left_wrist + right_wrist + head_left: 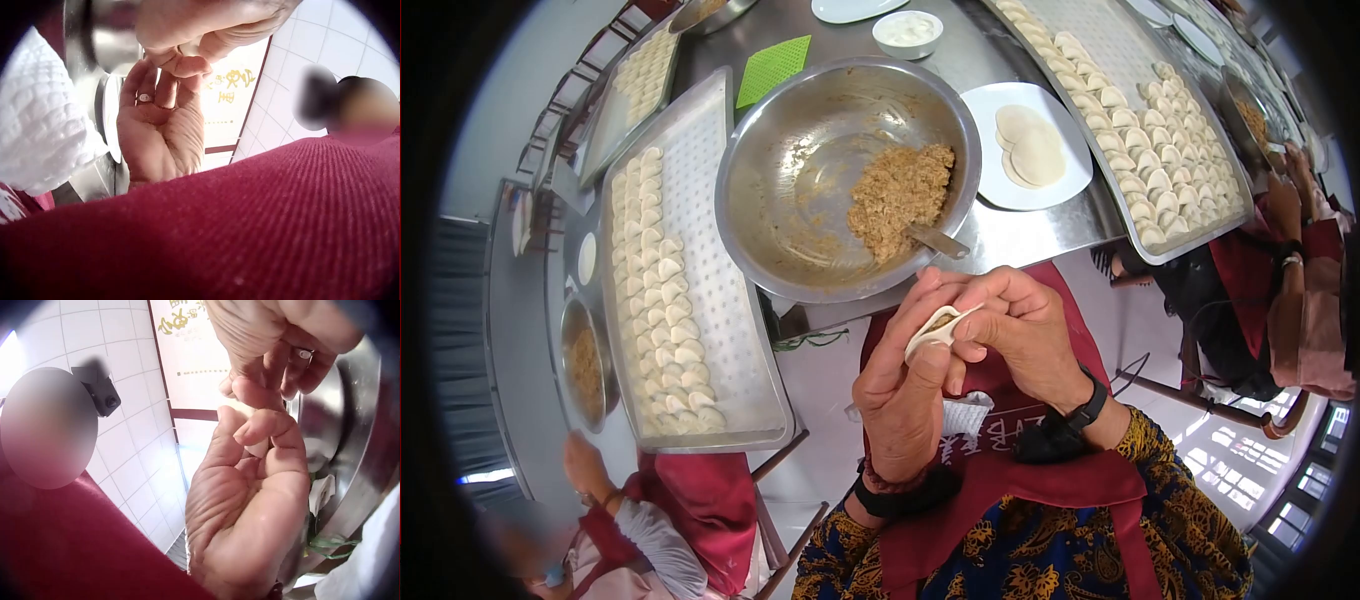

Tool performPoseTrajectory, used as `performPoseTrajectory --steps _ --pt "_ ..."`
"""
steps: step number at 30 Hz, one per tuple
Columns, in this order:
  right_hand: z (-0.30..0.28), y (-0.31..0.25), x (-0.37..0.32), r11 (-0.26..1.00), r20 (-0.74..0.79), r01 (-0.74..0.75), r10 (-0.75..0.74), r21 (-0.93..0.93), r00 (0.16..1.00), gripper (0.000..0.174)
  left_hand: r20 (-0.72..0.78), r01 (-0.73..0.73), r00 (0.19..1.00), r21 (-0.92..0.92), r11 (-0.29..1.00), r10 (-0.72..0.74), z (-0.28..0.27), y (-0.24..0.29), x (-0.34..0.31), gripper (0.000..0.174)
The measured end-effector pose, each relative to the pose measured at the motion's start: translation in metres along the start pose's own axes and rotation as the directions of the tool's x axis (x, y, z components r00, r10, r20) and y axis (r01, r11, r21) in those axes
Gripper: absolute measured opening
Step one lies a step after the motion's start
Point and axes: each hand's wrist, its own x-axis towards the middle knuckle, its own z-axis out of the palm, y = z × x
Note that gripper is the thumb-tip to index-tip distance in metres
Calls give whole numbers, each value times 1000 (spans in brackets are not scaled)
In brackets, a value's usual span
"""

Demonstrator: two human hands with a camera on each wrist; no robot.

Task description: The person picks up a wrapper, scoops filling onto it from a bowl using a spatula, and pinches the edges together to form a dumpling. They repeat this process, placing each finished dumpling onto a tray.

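Between the two hands is a folded dough wrapper (pixel 941 330) with brown filling showing in its opening, held in front of the steel bowl's near rim. The left hand (pixel 905 395) cradles it, thumb on its near side and fingers curled behind. The right hand (pixel 1025 340) pinches its right edge between thumb and finger. In the left wrist view, fingers of both hands meet at the top, the wrapper mostly hidden. The right wrist view shows the hands (pixel 250 506) touching fingertip to fingertip, a sliver of pale dough (pixel 257 449) between them.
A steel bowl (pixel 785 180) holds brown filling (pixel 897 195) and a spoon handle (pixel 938 240). Right of it, a white plate (pixel 990 105) bears round wrappers (pixel 1032 148). Trays of dumplings stand left (pixel 730 330) and right (pixel 1145 100). Other people work at both sides.
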Motion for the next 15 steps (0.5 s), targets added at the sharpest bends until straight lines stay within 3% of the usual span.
performPoseTrajectory --steps 2,4,5,7,8,10,11,13,14,15 --pt "-3 1 2 999 22 26 -25 -45 999 12 40 20 999 4 1000 -20 -2 0 -1 40" --pt "-3 0 3 917 40 187 -185 -353 982 10 17 -29 999 77 997 28 -1 -1 -5 40" --pt "-7 -2 5 917 39 184 -182 -353 982 10 15 -27 1000 76 997 26 -1 1 -5 40" --pt "-16 -7 9 687 223 348 -267 -639 937 8 42 53 997 128 990 -59 0 6 -5 39" --pt "-17 -6 8 687 222 346 -266 -639 938 8 41 55 997 127 990 -60 0 7 -5 39" --pt "-17 -6 5 866 129 204 -163 -457 978 13 16 113 993 150 982 -117 1 7 -7 44" --pt "-14 -7 4 866 128 203 -162 -457 979 13 15 115 993 150 982 -118 5 9 -7 44" --pt "-2 -15 2 966 -66 -21 4 -256 998 17 -31 131 991 95 987 -129 12 13 -5 50" --pt "-2 -20 1 966 -69 -23 5 -256 998 17 -30 134 991 95 986 -132 12 12 -4 50" --pt "-4 -27 0 966 -39 -157 152 -208 988 18 -3 130 991 124 984 -131 11 12 -3 52"
